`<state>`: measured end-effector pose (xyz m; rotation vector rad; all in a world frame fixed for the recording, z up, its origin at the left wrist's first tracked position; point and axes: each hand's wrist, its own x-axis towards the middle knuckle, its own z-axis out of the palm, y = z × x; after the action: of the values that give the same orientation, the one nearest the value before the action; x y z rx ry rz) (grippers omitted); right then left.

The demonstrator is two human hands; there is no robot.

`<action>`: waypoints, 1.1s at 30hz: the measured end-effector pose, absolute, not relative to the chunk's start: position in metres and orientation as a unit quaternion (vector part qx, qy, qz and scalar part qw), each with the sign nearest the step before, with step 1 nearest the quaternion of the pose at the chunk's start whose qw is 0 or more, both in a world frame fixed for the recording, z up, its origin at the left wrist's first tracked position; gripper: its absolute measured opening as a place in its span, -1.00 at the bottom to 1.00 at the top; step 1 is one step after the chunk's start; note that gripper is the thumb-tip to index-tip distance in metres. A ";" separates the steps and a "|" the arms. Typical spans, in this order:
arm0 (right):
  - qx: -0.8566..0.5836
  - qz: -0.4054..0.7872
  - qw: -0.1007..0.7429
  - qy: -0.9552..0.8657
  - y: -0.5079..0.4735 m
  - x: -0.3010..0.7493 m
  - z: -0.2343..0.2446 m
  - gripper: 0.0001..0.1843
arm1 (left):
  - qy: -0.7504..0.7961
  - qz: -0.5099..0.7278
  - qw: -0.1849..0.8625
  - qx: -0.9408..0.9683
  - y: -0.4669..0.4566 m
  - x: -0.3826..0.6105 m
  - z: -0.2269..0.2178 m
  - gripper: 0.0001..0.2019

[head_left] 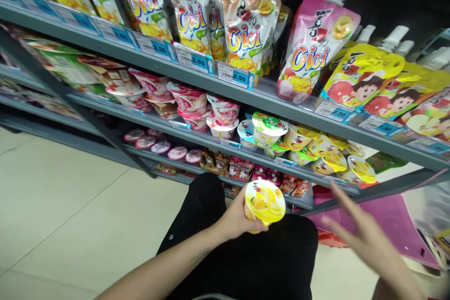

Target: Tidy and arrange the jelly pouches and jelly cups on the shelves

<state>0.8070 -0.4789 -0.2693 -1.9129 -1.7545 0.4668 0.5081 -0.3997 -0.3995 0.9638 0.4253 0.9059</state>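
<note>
My left hand (242, 218) is wrapped round a jelly cup (265, 201) with a yellow and white lid, held above my knees. Off to the right, my right hand (360, 227) is blurred by motion, its fingers spread and nothing in them. It is just below the shelf end where yellow-lidded jelly cups (328, 163) are stacked, apart from them. Beside those stand a cup with a green and white lid (270, 124) and a blue one (246, 132). Pink cups (188, 98) are stacked further left on the same shelf.
Spouted jelly pouches (244, 33) fill the upper shelf, above price tags (235, 76). Small packets (239, 168) and round-lidded cups (177, 152) sit on the lower shelf. A slanting grey post (116, 136) divides the shelving. A pink panel (390, 220) stands at right; pale floor tiles (59, 206) lie left.
</note>
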 end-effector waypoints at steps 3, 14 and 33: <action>-0.627 0.317 0.312 -0.639 -0.508 0.743 -0.303 -0.01 | 0.220 0.438 0.687 0.536 -0.401 0.521 -0.382 0.12; -0.697 0.228 0.538 -0.415 -0.499 0.668 -0.369 0.09 | 0.276 0.434 0.351 0.783 -0.435 0.547 -0.395 -0.11; -0.859 -0.140 0.375 -0.320 -0.353 0.909 -0.253 -0.05 | 0.517 0.175 0.239 0.803 -0.361 0.377 -0.579 -0.60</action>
<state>0.9094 -0.3525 -0.2528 -2.1973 -0.8192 -0.3571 0.3768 -0.3607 -0.5787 2.1994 1.4154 0.4783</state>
